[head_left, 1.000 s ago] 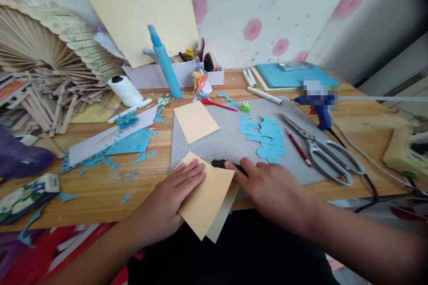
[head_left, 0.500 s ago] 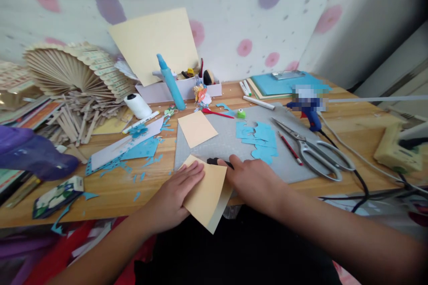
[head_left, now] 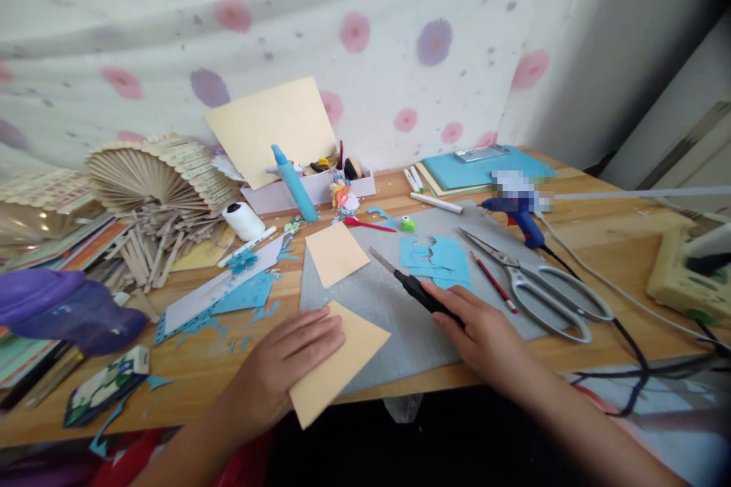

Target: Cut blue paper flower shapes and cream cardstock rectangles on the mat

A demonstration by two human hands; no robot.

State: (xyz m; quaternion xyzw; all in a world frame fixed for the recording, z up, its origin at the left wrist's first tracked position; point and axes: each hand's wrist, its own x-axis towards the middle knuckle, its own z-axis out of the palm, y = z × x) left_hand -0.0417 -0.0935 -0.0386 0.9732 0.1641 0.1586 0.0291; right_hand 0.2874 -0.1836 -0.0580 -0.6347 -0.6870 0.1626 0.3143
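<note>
My left hand [head_left: 305,346] is closed on a folded cream paper [head_left: 351,354] at the table's front edge. Its fingers lie together across the top, and the thumb is hidden. In my right hand [head_left: 477,327] is a black-handled utility knife [head_left: 422,293], gripped with its blade out and pointing up and left. The knife is apart from the folded paper, above the grey cutting mat [head_left: 394,354]. A second cream paper piece [head_left: 336,253] lies flat on the mat beyond my left hand. Cut blue paper pieces [head_left: 437,259] rest past the knife.
Large scissors [head_left: 519,274] and a red pencil [head_left: 492,281] lie to the right, near a blue glue gun [head_left: 519,213] with cords. Left are blue scraps, a white thread spool [head_left: 243,221] and a purple bottle [head_left: 68,312]. A blue glue pen [head_left: 294,186] stands behind.
The knife has come out of the paper's fold and moved right and up with my right hand. The folded paper now lies closed under my left hand. The view has tilted up.
</note>
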